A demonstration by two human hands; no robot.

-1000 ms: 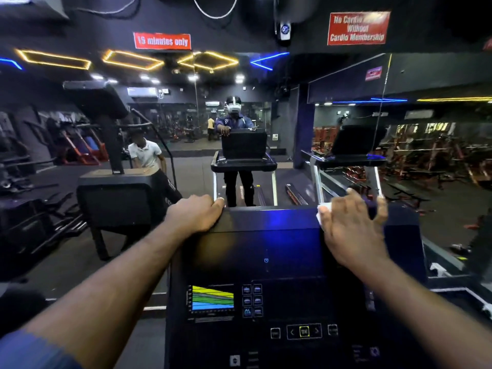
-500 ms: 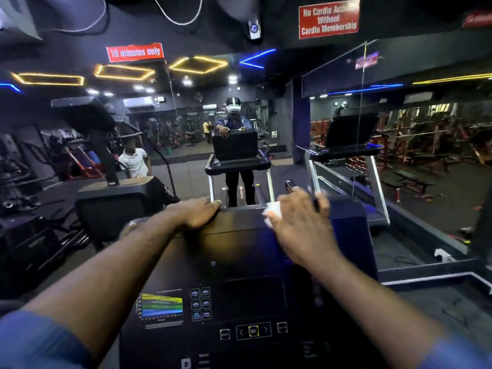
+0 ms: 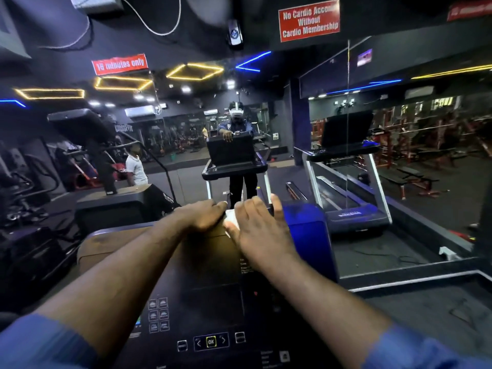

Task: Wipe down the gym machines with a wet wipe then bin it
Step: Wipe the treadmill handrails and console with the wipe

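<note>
A black treadmill console (image 3: 202, 302) with buttons and an OK key fills the lower middle. On its top edge my right hand (image 3: 262, 230) presses a white wet wipe (image 3: 231, 219) flat under spread, straight fingers; only a small corner of the wipe shows. My left hand (image 3: 203, 215) rests on the same top edge just to the left, its fingertips almost touching the wipe, holding nothing.
A mirror wall ahead reflects me behind the console. Another treadmill (image 3: 348, 187) stands to the right beyond a glass panel. A black machine (image 3: 111, 211) sits at the left, with a person in a white shirt (image 3: 135, 169) behind it.
My right hand has slid the wipe leftward along the console's top edge, from its right end to beside my left hand. The left hand has stayed on the edge.
</note>
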